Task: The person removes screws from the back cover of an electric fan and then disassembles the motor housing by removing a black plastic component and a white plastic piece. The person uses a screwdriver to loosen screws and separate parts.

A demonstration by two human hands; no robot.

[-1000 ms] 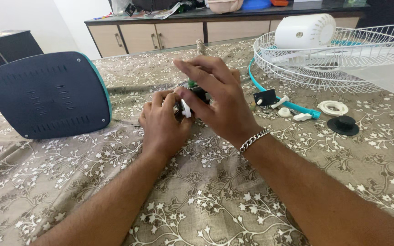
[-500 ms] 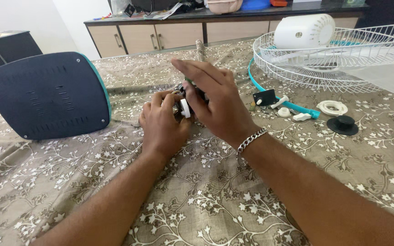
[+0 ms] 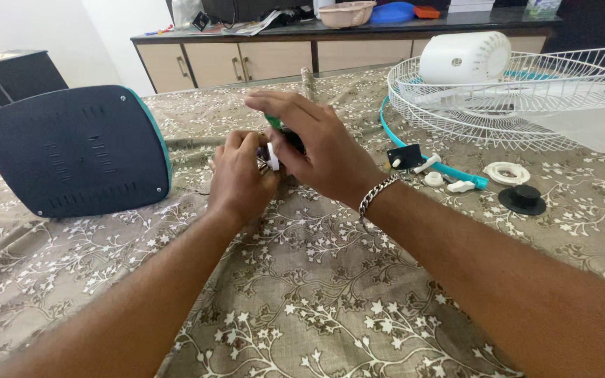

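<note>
Brown flowered cloth point(image 3: 316, 308) covers table. My left hand point(image 3: 238, 178) and right hand point(image 3: 320, 157) both closed around small dark part with white knob point(image 3: 273, 157), at middle of table. Dark blue base point(image 3: 71, 148) lies left, white wire grille point(image 3: 526, 98) right.

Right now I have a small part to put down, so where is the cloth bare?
The cloth between the forearms is bare, as is the near-left stretch below the dark blue panel. Right of the right hand it is crowded: small white pieces, black cap, wire fan guard.
</note>
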